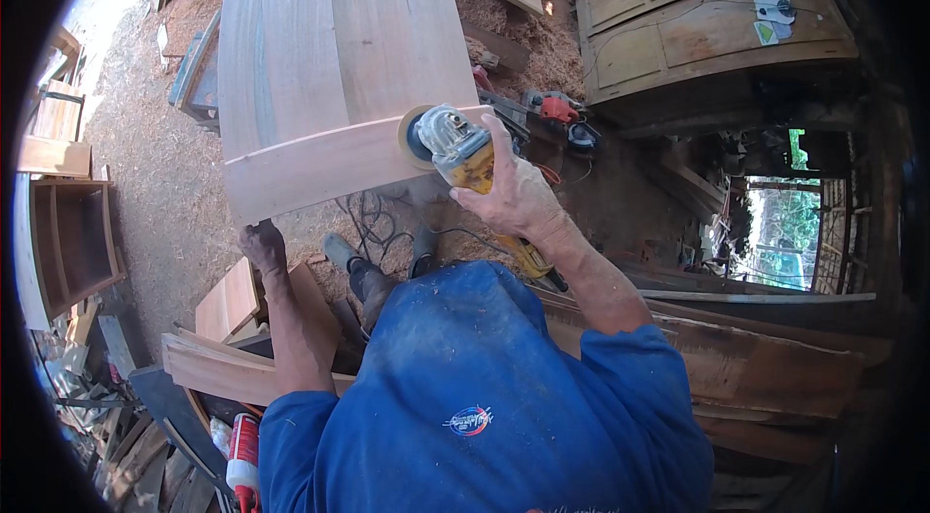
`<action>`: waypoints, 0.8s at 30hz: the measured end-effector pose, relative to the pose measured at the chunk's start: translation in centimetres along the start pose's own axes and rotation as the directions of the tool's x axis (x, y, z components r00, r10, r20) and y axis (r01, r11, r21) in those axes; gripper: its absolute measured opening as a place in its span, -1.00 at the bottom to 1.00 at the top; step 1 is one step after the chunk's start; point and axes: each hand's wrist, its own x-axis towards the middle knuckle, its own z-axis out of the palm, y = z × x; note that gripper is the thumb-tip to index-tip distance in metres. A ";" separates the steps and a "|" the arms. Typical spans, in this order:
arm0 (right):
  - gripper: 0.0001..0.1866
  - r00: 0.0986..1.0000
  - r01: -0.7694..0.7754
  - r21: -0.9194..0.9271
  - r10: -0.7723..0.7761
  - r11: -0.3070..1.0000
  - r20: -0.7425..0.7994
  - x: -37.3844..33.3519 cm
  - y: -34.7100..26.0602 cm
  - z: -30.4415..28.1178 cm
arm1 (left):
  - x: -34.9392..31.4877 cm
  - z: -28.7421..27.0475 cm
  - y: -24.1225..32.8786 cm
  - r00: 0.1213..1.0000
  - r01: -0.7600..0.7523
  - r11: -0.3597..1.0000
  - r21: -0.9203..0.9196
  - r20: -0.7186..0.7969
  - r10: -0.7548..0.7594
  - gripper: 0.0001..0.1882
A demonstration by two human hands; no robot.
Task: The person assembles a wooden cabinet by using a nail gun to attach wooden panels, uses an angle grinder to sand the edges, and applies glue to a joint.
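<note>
A large pale wooden panel stands in front of me, with a lighter board along its lower edge. My right hand grips a yellow and grey angle grinder. Its sanding disc presses against the right end of that lower board. My left hand holds the panel's lower left corner from below. The grinder's black cable runs down to the sawdust-covered floor.
Sawdust covers the floor. A red power tool lies right of the panel. A wooden door with an oval window leans at upper right. A small cabinet stands left; planks and a red-white tube lie by my legs.
</note>
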 end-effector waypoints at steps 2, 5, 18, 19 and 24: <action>0.12 0.995 -0.096 -0.034 0.095 0.995 -0.032 -0.5 0.9 -0.9 | -0.1 0.0 -0.4 1.000 0.023 0.999 0.032 0.015 -0.024 -0.72; 0.11 0.985 -0.152 -0.013 0.150 0.988 -0.079 -1.1 3.2 -2.0 | 0.1 0.1 -0.4 0.998 0.043 0.997 0.060 0.046 -0.046 -0.71; -0.11 0.926 -0.086 0.261 0.174 0.962 -0.336 -3.8 7.4 -3.0 | 0.5 -0.8 2.5 0.991 0.084 0.995 -0.048 0.111 -0.078 -0.85; -0.10 0.944 -0.001 0.255 0.085 0.967 -0.318 -4.0 4.8 -2.6 | 0.4 -1.0 2.1 0.991 0.095 0.995 -0.035 0.100 -0.091 -0.85; 0.12 0.966 0.239 0.188 -0.254 0.953 0.058 -1.9 -7.9 2.0 | 0.4 -0.4 0.4 1.000 -0.021 0.991 -0.136 0.012 0.023 -0.80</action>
